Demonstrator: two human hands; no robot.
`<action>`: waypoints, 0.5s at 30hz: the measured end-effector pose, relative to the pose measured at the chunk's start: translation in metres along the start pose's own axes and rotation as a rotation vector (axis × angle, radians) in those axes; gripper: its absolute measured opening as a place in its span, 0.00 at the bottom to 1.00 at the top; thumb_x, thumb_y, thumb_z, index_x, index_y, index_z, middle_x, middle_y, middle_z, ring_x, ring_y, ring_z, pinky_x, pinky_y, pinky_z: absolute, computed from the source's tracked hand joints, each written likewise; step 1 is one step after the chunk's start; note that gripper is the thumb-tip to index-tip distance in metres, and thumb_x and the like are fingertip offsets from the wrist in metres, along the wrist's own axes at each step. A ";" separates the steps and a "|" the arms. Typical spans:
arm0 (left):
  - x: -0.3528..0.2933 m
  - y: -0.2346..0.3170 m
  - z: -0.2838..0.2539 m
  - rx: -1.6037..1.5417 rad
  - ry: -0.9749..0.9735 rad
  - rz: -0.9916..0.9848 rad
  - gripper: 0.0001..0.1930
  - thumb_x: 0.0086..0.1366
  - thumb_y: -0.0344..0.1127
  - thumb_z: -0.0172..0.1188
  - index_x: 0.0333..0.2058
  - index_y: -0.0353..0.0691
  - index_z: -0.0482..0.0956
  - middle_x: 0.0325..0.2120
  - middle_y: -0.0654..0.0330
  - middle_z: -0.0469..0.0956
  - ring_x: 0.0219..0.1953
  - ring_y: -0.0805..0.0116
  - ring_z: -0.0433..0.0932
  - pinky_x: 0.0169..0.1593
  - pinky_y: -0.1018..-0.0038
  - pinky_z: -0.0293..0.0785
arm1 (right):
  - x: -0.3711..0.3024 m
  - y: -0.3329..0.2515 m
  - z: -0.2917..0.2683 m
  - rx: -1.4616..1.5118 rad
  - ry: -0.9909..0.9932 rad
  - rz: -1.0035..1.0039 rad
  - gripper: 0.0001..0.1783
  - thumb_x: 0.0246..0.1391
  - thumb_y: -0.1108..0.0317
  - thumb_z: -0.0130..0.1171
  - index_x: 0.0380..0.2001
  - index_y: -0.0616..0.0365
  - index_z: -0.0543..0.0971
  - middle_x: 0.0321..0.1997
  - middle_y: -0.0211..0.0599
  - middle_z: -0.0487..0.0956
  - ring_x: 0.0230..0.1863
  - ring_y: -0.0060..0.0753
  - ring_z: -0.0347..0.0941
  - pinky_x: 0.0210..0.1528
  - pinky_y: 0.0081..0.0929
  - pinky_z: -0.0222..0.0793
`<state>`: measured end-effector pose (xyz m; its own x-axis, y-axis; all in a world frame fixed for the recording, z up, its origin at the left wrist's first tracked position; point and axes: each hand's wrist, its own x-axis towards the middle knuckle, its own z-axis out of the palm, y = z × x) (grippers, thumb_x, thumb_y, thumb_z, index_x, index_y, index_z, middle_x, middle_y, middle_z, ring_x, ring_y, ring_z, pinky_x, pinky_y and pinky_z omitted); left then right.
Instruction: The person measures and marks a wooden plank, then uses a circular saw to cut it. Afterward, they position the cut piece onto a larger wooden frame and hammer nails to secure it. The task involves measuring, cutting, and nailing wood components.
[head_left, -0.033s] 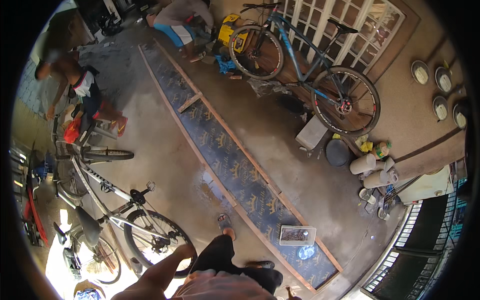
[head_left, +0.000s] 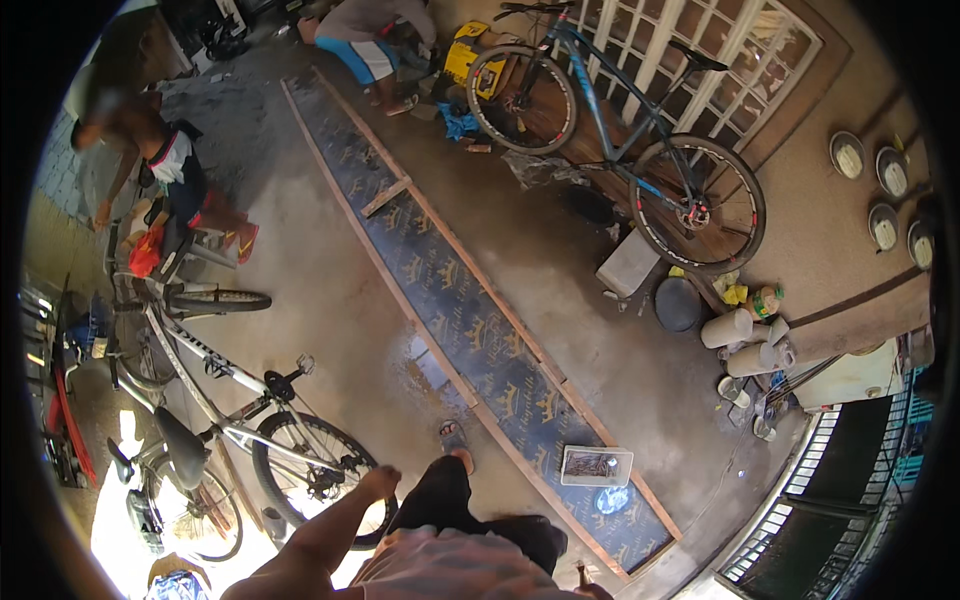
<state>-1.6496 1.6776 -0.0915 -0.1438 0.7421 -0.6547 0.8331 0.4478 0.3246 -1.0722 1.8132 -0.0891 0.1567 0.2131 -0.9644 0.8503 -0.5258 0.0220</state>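
My left hand (head_left: 380,483) hangs beside my left leg, its fingers curled closed, above the rear wheel of a white bicycle (head_left: 230,432). Whether anything is inside it cannot be seen. At the lower edge my right hand (head_left: 592,591) shows only in part, closed around a slim brownish object (head_left: 581,572) whose kind I cannot make out. In front of me on the floor lies a long narrow wooden frame (head_left: 440,350), lined with dark patterned sheeting. On its near end sits a pale rectangular tub (head_left: 597,478) with thin dark pieces inside, beside a crumpled clear bluish item (head_left: 611,500).
A blue bicycle (head_left: 615,140) leans by a white-framed glass door. Near it are a grey block (head_left: 627,263), a round black basin (head_left: 678,303) and pale containers (head_left: 727,328). One person (head_left: 180,170) sits at far left; another (head_left: 365,45) bends over at the back. Water (head_left: 425,365) wets the floor.
My left hand has swung a little forward and up. The sandal of my right foot has gone out of sight behind my leg. The view has shifted slightly.
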 end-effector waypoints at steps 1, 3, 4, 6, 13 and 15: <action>0.033 0.100 -0.090 -0.536 -0.027 -0.183 0.24 0.75 0.52 0.50 0.40 0.35 0.84 0.31 0.49 0.84 0.35 0.55 0.84 0.44 0.62 0.78 | -0.014 -0.004 -0.021 0.045 0.080 0.052 0.20 0.59 0.53 0.63 0.42 0.59 0.86 0.34 0.49 0.86 0.31 0.37 0.85 0.33 0.43 0.80; 0.027 0.108 -0.170 -0.658 0.015 -0.214 0.22 0.73 0.52 0.54 0.40 0.37 0.85 0.28 0.50 0.83 0.35 0.56 0.83 0.43 0.62 0.76 | -0.034 -0.071 -0.027 0.007 0.070 -0.016 0.20 0.59 0.54 0.62 0.43 0.59 0.86 0.35 0.50 0.86 0.32 0.38 0.85 0.34 0.42 0.80; 0.029 0.106 -0.196 -0.674 0.026 -0.172 0.21 0.73 0.51 0.54 0.40 0.37 0.85 0.30 0.50 0.84 0.36 0.54 0.83 0.44 0.62 0.77 | -0.041 -0.102 -0.033 -0.002 0.073 -0.047 0.20 0.59 0.54 0.62 0.43 0.60 0.85 0.35 0.50 0.86 0.32 0.38 0.85 0.34 0.42 0.80; 0.052 0.088 -0.236 -0.563 0.042 -0.057 0.21 0.73 0.50 0.52 0.44 0.38 0.85 0.40 0.45 0.84 0.45 0.46 0.83 0.52 0.57 0.77 | -0.052 -0.158 -0.049 -0.026 0.084 -0.083 0.20 0.60 0.55 0.61 0.43 0.60 0.85 0.36 0.50 0.86 0.32 0.38 0.85 0.34 0.42 0.81; 0.080 -0.046 -0.160 -0.086 -0.621 -0.129 0.23 0.74 0.49 0.55 0.56 0.39 0.84 0.57 0.45 0.81 0.59 0.48 0.80 0.61 0.57 0.74 | -0.052 -0.341 -0.074 -0.274 -0.025 -0.104 0.19 0.61 0.57 0.58 0.45 0.61 0.85 0.38 0.51 0.87 0.34 0.40 0.86 0.36 0.42 0.81; 0.078 -0.048 -0.140 -0.806 -0.502 -0.539 0.23 0.72 0.52 0.56 0.53 0.42 0.85 0.50 0.44 0.84 0.51 0.53 0.84 0.56 0.61 0.76 | -0.035 -0.391 -0.090 -0.362 -0.057 -0.075 0.19 0.62 0.58 0.58 0.45 0.62 0.84 0.38 0.51 0.87 0.34 0.40 0.86 0.36 0.42 0.82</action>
<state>-1.7754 1.7835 -0.0628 0.0015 0.1442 -0.9896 0.1053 0.9840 0.1435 -1.3653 2.0855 -0.0401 0.0677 0.1880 -0.9798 0.9825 -0.1834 0.0327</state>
